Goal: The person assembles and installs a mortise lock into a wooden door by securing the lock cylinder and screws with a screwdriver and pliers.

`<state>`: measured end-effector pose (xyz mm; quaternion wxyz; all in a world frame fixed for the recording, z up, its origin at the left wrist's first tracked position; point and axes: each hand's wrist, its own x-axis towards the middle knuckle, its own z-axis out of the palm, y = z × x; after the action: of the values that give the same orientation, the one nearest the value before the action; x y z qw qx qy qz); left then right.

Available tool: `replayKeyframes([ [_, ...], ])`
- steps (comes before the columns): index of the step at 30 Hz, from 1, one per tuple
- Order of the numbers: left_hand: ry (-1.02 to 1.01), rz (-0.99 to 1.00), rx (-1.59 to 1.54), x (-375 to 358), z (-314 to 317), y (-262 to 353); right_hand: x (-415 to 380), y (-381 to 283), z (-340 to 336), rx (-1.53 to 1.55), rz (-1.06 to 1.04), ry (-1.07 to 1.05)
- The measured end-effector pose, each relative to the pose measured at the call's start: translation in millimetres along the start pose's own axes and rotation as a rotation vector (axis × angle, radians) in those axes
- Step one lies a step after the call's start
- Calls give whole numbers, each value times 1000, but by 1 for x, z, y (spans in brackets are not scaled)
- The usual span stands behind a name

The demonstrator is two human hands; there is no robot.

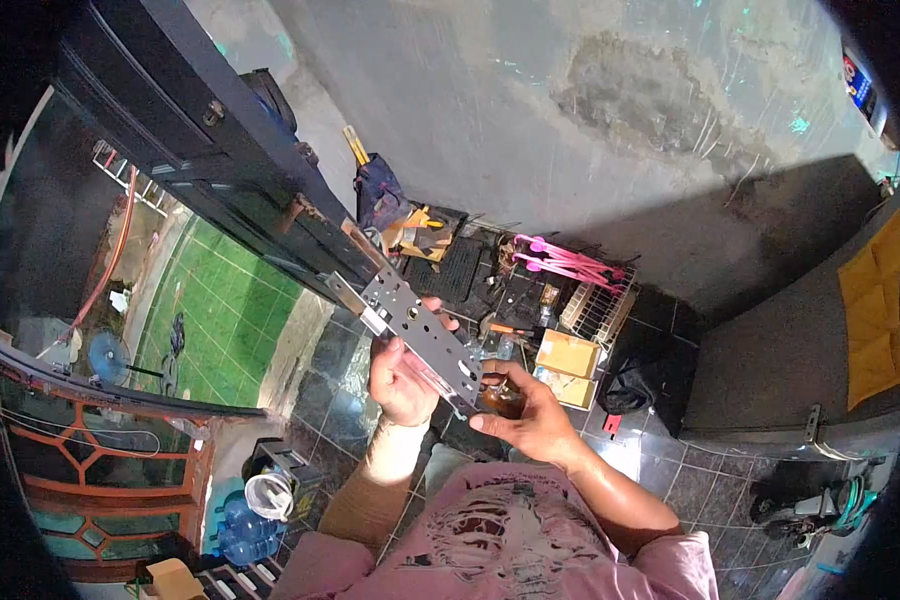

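Observation:
A grey metal mortise lock (432,342) with several round holes in its flat case is held slantwise in front of me. My left hand (402,385) grips it from below, thumb on the near edge and fingertips showing past the far edge. At the lock's lower right end, my right hand (532,418) pinches it between thumb and fingers. A brown rounded thing (502,398) shows in the gap of the right hand; whether it is held cannot be made out. Close beyond the lock's upper end stands the edge of a dark door (270,235).
On the tiled floor ahead lie a cardboard box (567,355), a wire rack (592,308), pink hangers (560,262) and a dark tool bag (378,190). A grey cabinet-like piece (770,340) stands right. Blue water bottles (245,530) stand lower left.

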<state>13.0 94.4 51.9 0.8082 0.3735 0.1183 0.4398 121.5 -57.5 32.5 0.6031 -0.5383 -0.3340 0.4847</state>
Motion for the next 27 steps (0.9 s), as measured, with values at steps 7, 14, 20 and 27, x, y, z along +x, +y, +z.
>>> replayKeyframes([
  [7,18,-8,-41,5,-21,-2,10,18,4,-21,-15,0],
  [14,11,-42,-143,11,-26,2,5,19,7,-1,2,91],
  [20,83,-49,-106,10,-37,-1,9,71,-20,-252,-79,243],
  [27,122,-78,-182,5,-75,-18,18,154,-48,-289,258,357],
])
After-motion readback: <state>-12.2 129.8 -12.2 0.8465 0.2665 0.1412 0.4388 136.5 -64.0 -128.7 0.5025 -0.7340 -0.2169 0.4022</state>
